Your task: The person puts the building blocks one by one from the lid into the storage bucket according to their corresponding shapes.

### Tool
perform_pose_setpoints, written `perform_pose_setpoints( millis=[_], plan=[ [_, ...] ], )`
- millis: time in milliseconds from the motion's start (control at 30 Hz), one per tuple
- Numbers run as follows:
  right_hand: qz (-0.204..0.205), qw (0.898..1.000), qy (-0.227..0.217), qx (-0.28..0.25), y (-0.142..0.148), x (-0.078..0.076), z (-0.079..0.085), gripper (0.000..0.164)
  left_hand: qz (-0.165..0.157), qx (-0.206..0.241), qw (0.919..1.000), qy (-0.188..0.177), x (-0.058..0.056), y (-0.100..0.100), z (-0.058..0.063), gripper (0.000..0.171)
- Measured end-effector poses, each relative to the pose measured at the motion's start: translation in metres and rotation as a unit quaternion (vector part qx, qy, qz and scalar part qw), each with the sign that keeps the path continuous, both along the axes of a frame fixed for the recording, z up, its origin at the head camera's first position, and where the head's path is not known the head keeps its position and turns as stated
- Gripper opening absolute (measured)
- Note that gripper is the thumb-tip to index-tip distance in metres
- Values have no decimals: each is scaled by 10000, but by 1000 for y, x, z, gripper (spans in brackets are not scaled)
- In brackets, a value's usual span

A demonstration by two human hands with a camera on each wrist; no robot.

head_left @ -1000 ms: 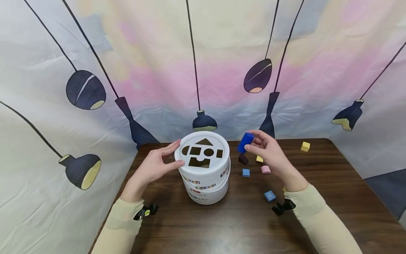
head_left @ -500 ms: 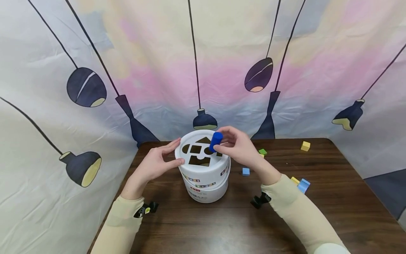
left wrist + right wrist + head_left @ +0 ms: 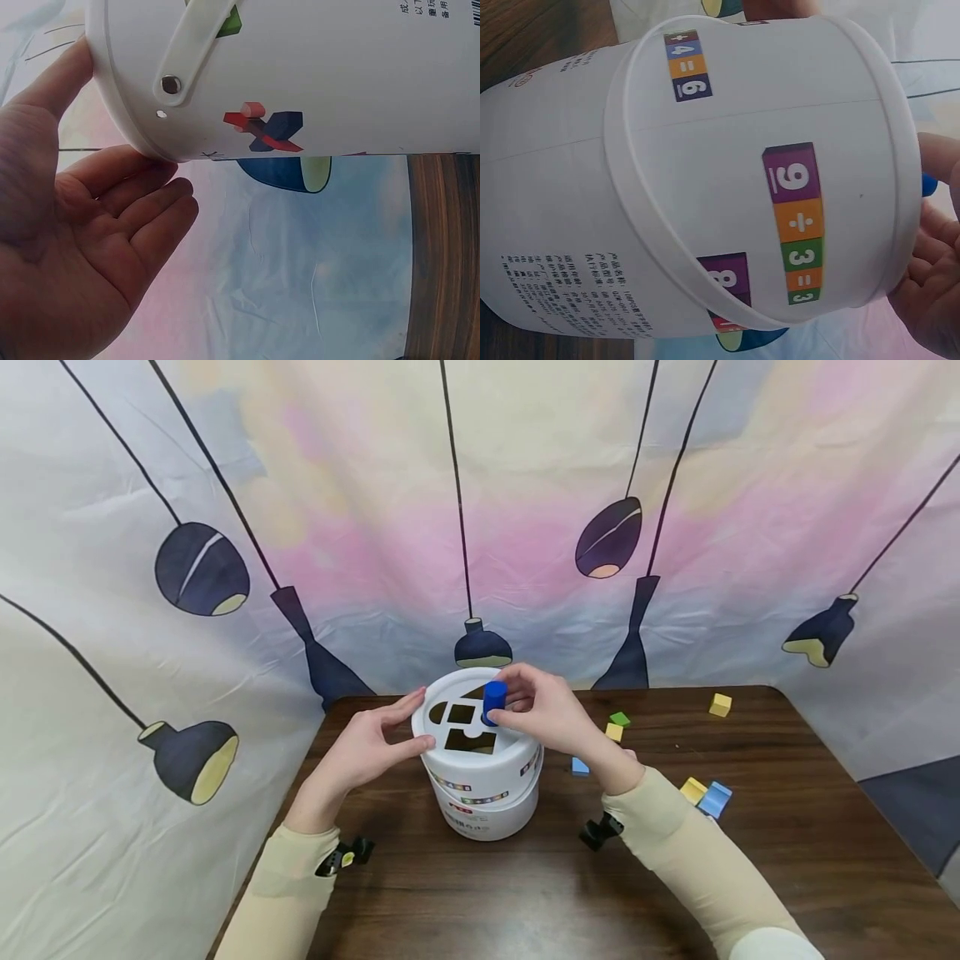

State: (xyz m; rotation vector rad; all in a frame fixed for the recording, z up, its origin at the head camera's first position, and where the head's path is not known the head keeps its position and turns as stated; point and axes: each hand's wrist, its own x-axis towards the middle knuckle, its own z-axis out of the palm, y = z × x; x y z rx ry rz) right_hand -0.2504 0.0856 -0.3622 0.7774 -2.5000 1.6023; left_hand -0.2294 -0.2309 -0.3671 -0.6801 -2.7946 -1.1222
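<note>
A white bucket (image 3: 491, 820) stands upright on the table, its lid (image 3: 512, 745) cut with several shaped holes. My right hand (image 3: 546, 708) pinches a blue cylinder (image 3: 495, 696) between thumb and fingers, upright at the round hole, which it covers. In the right wrist view only a bit of the blue cylinder (image 3: 929, 184) shows past the rim. My left hand (image 3: 366, 742) rests at the lid's left edge, thumb in front and fingers behind. The left wrist view has the left hand (image 3: 105, 217) with thumb and fingertips touching the rim, fingers extended and relaxed, below the bucket's handle (image 3: 196, 46).
Right of the bucket lie small blocks: a green one (image 3: 619, 719), a yellow one (image 3: 614, 732) and a blue one (image 3: 580, 767). Farther right are another yellow block (image 3: 693, 790), a blue block (image 3: 716, 799) and a yellow cube (image 3: 720, 705). A patterned cloth (image 3: 360, 568) hangs behind the table.
My right hand has carried the blue cylinder left from beside the bucket to over the lid, turning it upright at the round hole. The left hand has stayed at the rim.
</note>
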Motion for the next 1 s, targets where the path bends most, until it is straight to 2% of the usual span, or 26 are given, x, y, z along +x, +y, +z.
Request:
perform_pose_setpoints(
  millis=[400,767,1000],
  plan=[
    [-176,9996,187,152,-3,2,-2,43,-37,-65,10000,63,-1,-1,-1,79],
    [60,9995,293,-109,-3,2,-3,32,-3,-84,10000,33,0,-1,0,80],
    [219,9989,282,-291,4,1,-6,38,-20,-46,10000,34,-1,-1,-1,80]
  ],
)
